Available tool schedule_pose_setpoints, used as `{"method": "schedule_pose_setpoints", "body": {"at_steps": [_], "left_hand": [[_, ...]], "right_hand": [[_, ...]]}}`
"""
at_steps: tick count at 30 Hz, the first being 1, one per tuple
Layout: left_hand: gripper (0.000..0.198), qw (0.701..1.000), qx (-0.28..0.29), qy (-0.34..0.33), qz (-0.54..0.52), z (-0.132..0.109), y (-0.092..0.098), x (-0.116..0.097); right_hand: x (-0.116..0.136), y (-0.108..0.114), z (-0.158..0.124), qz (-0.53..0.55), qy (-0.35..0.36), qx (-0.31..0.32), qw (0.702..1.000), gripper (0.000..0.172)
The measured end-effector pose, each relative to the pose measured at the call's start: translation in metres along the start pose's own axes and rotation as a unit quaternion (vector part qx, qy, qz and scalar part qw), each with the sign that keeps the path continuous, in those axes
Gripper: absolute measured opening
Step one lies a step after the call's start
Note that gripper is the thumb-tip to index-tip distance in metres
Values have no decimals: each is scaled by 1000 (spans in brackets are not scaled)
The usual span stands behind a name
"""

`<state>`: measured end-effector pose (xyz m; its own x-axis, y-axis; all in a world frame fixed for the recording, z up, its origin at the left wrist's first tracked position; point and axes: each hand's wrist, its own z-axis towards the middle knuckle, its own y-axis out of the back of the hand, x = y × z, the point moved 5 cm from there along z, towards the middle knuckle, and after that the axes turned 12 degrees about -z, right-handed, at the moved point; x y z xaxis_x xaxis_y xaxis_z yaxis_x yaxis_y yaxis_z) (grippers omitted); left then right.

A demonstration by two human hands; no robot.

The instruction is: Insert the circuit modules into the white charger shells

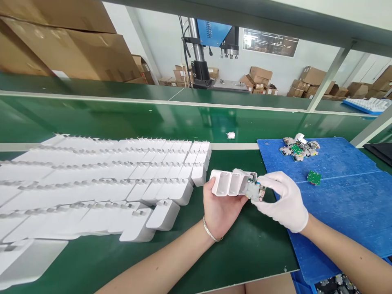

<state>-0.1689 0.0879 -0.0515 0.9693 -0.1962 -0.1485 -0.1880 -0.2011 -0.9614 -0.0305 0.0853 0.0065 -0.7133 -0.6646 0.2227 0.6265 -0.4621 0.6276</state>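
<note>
My bare left hand [223, 214], closed from below, grips a short row of white plastic housings [216, 179] with their open ends facing me. My right hand [286, 202], in a white glove, pinches a circuit board [254, 190] with grey filler and a metal port between thumb and fingers. That board is at the mouth of the rightmost housing; how far it sits inside I cannot tell. Left of my hands, long rows of similar white housings [104, 190] stand on the green tabletop [245, 249].
On the right, a blue sheet [343, 212] bears a pile of circuit boards [298, 149] and a single green board [314, 177]. A small pale piece [230, 135] lies beyond my hands. A bin of parts [338, 283] sits below at right. A shelf post [330, 77] rises behind.
</note>
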Motion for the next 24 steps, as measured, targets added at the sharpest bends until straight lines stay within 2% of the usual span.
{"method": "schedule_pose_setpoints", "body": {"at_steps": [4, 6, 11, 15, 21, 24], "left_hand": [[31, 1000, 0, 0, -3, 2, 2, 1], [31, 1000, 3, 0, -5, 2, 2, 1], [30, 1000, 21, -2, 5, 2, 2, 1], [31, 999, 31, -9, 24, 2, 3, 2], [33, 998, 31, -19, 44, 2, 3, 4], [31, 998, 33, -25, 52, 2, 3, 4]], "right_hand": [[3, -14, -6, -68, 2, 23, 997, 16], [1, -16, -8, -78, -4, 18, 997, 17], [-2, -13, -10, -100, -2, 0, 995, 26], [-1, -13, -11, -122, -7, 4, 992, 24], [4, -10, -10, -180, -4, -28, 983, 21], [8, -10, -8, -207, -6, -15, 978, 17]]}}
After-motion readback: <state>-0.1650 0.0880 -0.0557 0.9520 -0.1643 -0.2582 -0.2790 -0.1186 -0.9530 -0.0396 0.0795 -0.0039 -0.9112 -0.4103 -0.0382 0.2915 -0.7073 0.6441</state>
